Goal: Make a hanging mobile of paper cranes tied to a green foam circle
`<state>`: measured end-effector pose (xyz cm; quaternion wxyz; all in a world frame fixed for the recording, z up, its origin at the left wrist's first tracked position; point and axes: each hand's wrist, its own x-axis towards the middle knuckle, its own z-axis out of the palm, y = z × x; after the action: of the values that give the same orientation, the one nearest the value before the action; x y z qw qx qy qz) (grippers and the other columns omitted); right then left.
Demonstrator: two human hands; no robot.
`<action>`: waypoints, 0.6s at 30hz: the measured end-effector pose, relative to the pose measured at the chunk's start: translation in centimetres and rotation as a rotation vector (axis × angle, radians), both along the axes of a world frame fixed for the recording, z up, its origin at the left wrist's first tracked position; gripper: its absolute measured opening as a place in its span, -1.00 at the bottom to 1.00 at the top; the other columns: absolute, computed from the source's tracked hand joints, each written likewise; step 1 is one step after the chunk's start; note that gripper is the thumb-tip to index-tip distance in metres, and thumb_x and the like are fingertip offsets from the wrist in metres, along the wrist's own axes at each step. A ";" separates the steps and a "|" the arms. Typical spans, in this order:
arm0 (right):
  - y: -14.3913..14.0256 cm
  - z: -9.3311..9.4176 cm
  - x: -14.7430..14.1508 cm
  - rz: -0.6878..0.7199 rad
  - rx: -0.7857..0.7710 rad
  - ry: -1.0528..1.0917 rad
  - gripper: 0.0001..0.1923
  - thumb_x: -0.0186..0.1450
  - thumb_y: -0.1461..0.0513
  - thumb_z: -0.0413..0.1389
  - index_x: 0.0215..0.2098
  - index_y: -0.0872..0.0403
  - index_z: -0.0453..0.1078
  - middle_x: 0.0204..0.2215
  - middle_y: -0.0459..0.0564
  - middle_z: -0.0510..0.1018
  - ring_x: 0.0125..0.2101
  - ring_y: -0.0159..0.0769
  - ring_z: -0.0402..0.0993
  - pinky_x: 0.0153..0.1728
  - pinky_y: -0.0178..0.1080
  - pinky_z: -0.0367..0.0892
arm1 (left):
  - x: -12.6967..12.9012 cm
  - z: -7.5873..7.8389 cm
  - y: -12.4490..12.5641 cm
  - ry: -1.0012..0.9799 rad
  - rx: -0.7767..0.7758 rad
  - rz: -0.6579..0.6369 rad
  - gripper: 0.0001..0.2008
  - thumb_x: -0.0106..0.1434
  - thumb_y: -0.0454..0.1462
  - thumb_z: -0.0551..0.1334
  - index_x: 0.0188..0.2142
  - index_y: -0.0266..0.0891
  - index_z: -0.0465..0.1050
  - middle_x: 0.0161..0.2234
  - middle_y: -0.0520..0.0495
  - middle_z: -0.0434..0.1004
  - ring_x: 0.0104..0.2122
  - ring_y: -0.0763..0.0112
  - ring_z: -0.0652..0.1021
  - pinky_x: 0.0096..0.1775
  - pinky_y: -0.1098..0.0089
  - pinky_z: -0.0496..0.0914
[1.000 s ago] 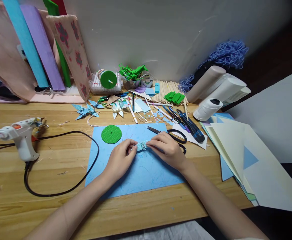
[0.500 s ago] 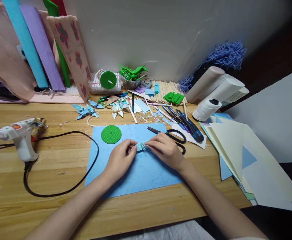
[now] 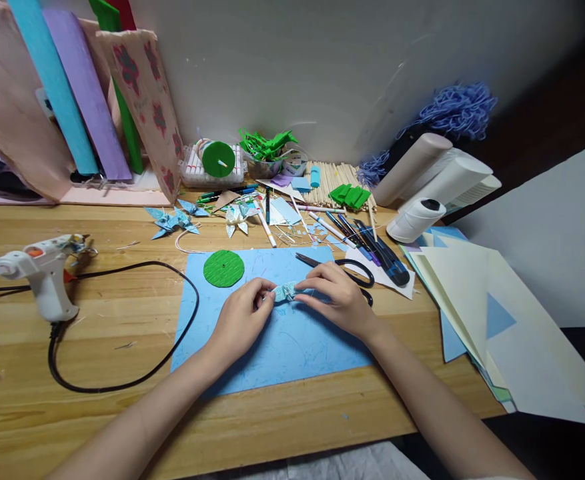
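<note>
My left hand (image 3: 245, 313) pinches the left end of a small pale blue folded paper piece (image 3: 286, 292), held above a blue sheet (image 3: 272, 360). At its right end, the thumb and fingertips of my right hand (image 3: 339, 300) touch the paper, with a gap between thumb and fingers. Just behind my right hand lie black-handled scissors (image 3: 355, 270), partly hidden by it. A flat green disc (image 3: 223, 269) with a small centre hole rests on the sheet, beyond my left hand.
A white glue gun (image 3: 47, 280) stands at left, its black cord (image 3: 122, 389) looping towards the sheet. Blue folded paper flowers (image 3: 172, 221), pens (image 3: 352, 237) and paper scraps lie behind. Large paper sheets (image 3: 477, 300) are stacked at right; white rolls (image 3: 417, 220) stand behind them.
My right thumb and fingers have spread apart at the paper's right end, showing more of it. My left hand keeps its pinch. The view has shifted very slightly.
</note>
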<state>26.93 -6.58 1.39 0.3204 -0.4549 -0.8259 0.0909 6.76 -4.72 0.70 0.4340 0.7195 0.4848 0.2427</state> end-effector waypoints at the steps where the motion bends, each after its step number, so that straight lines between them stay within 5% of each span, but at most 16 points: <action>1: 0.0 0.0 0.0 -0.004 -0.006 -0.005 -0.87 0.22 0.21 0.12 -0.27 0.07 0.43 -0.40 0.02 0.43 -0.34 -0.25 0.31 -0.32 -0.19 0.29 | 0.0 0.0 0.0 -0.002 0.001 -0.002 -0.76 0.23 -0.22 0.02 -0.21 -0.22 0.41 -0.40 -0.01 0.47 -0.43 0.43 0.42 -0.38 0.44 0.25; 18: 0.1 0.0 -0.8 -0.017 -0.028 0.000 -0.96 0.23 0.32 0.05 -0.37 0.07 0.33 -0.44 -0.01 0.41 -0.35 -0.25 0.27 -0.31 -0.18 0.24 | 0.0 -0.1 0.0 0.008 0.018 -0.008 -0.77 0.23 -0.22 0.03 -0.23 -0.22 0.41 -0.39 -0.01 0.48 -0.43 0.43 0.42 -0.37 0.44 0.25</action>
<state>26.12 -6.50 1.35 0.3147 -0.4661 -0.8209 0.0995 6.75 -4.71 0.61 0.4264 0.7263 0.4815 0.2423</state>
